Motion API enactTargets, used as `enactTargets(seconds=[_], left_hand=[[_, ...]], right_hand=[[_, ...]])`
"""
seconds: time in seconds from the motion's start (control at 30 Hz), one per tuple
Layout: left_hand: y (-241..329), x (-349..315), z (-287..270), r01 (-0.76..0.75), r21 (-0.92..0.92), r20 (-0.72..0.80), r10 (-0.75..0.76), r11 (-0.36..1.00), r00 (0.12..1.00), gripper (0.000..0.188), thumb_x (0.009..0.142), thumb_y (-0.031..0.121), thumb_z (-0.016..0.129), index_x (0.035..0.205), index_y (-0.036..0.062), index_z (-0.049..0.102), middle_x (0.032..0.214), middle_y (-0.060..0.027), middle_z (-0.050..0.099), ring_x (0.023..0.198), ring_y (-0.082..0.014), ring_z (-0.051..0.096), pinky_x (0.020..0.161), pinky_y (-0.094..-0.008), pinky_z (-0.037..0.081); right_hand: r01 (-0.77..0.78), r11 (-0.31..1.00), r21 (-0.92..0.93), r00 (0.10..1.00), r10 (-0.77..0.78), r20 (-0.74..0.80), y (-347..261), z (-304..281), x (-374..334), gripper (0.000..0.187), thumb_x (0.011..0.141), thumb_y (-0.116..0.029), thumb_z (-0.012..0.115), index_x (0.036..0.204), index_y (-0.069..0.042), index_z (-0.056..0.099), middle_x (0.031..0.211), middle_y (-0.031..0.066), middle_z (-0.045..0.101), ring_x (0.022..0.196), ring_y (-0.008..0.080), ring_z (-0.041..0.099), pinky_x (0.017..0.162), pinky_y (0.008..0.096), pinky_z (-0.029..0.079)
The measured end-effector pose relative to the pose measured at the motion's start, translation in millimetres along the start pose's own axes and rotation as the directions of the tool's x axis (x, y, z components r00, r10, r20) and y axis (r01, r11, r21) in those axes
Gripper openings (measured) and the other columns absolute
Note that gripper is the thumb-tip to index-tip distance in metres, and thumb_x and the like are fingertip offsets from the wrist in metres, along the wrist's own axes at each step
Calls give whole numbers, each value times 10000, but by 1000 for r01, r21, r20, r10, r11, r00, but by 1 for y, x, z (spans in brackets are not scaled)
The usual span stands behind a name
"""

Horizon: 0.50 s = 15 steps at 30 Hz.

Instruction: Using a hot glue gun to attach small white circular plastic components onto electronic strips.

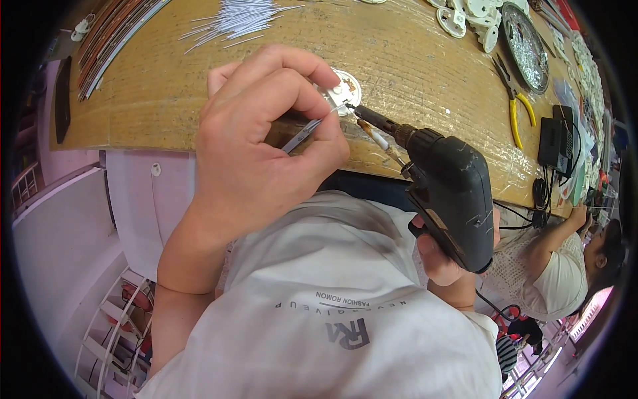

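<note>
My left hand [266, 133] is closed over the near edge of the table, pinching a slim grey-white bundle [302, 136] that looks like thin wires. One thin white end sticks out from its fingertips toward a round white plastic part [351, 81] on the table. My left fingers also rest at that part's left side. In my right hand [438, 259] is a black soldering gun [452, 186], gripped by its handle. Its dark tip meets the near edge of the round part, close to the wire end. A solder feed tube [375, 136] runs beneath the tip. The body of the gun hides most of my right fingers.
White wires [242, 20] lie in a loose pile at the far side. Long brown and white strips [109, 50] lie at the left. Yellow-handled pliers [515, 100], a metal dish [525, 46], white plastic parts [468, 20] and a black box [557, 139] are at the right. A co-worker [565, 266] sits right.
</note>
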<state>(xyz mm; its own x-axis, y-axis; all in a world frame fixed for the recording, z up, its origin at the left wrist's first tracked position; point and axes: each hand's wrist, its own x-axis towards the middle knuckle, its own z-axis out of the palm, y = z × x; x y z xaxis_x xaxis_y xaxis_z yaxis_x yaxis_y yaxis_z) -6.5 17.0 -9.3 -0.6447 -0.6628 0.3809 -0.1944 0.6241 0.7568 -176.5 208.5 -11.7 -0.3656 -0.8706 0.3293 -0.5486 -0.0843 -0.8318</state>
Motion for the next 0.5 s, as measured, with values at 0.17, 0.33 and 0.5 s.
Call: enactTargets(seconds=[0.17,0.33,0.5], left_hand=[[-1,1,0,-23,19,-1,23,1000,1000,159,701,-85,709,761,39,627,1002,-64,697,911,-164,585,826,-266,460],[0,1,-1,-31,30,7,31,999,999,161,697,-75,713,755,46,624,1001,-61,699,908,-165,584,831,-271,454],[0,1,0,-17,15,1,17,1000,1000,160,694,-68,714,753,49,623,999,-57,701,900,-166,583,836,-272,448]], right_hand=[[62,998,-7,998,-62,-8,5,3,1,232,516,-5,597,745,28,618,601,99,561,441,254,540,458,300,418],[38,999,20,998,-36,-55,3,5,1,223,525,-4,600,744,30,618,596,94,562,442,255,542,458,300,420],[50,999,-21,999,-50,2,3,1,1,235,524,-6,600,754,34,626,607,99,576,453,256,558,467,300,433]])
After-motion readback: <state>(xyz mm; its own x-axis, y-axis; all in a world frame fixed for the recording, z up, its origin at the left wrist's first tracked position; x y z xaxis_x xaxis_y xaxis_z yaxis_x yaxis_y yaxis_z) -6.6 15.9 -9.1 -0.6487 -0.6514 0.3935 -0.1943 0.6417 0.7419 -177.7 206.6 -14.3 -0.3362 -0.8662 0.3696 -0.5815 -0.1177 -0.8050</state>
